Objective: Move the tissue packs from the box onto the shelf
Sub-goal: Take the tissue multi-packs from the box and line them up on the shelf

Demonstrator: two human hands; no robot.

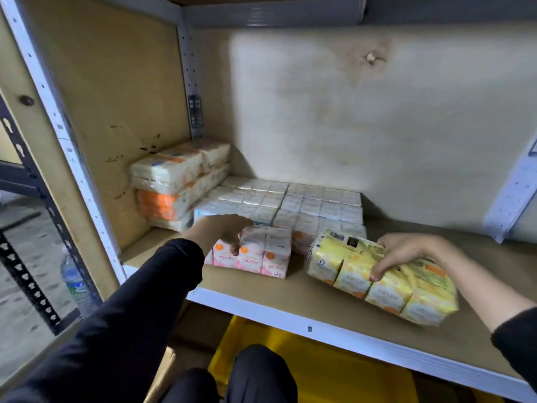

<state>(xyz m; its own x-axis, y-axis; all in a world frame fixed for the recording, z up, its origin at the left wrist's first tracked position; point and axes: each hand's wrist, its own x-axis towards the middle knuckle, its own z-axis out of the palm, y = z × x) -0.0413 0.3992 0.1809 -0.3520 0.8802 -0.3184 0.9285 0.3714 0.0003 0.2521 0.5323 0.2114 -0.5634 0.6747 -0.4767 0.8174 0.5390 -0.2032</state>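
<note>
The pink tissue pack (252, 251) is standing on the shelf (290, 289), near its front edge and left of the middle. The left hand (220, 232) is reaching over it from the left, its fingers (234, 248) curling down across the top and front face and gripping it. Just behind it, another pink and orange pack is partly showing.

To the right, a larger yellow tissue pack (386, 283) is lying aslant over the shelf board, its barcode end pointing toward the back. The right hand (406, 251) is holding it from above, with the thumb pressing on the near face and the other fingers wrapping over the far side. Whether the pack is resting on the board or being held just above it cannot be told.

Behind both packs, a flat block of white and blue tissue packs (290, 202) is sitting against the back wall. In the back left corner, a stack of orange and white packs (177, 184) is leaning against the side panel.

Below the shelf, a yellow bin (319, 373) is sitting beside a cardboard box (165, 365). The person's dark-clothed knee (261, 373) is showing in front of the bin. A water bottle (74, 280) is standing on the floor at the left, outside the shelf frame.
</note>
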